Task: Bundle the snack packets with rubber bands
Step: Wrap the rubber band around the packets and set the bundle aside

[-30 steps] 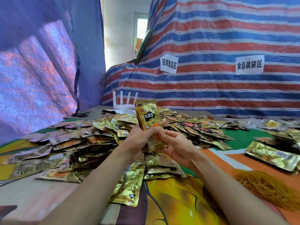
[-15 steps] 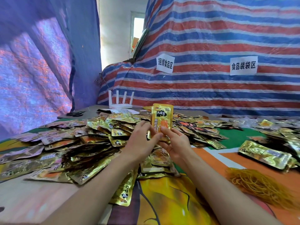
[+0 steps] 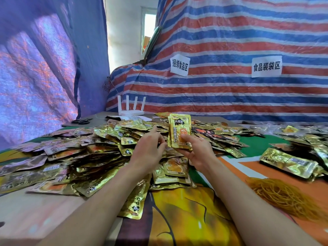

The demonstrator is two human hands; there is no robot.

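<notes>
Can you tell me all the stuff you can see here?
held packets: small stack, gold, upright above the pile
loose packets: very many, gold, heaped across the table
rubber bands: one heap, orange-yellow, table's right side
router: one, white, behind the loose packets
scissors: one pair, black, table's far left
paper signs: two, white, on the striped tarp
left hand: one, beside the held packets
right hand: one, grips the held packets
</notes>
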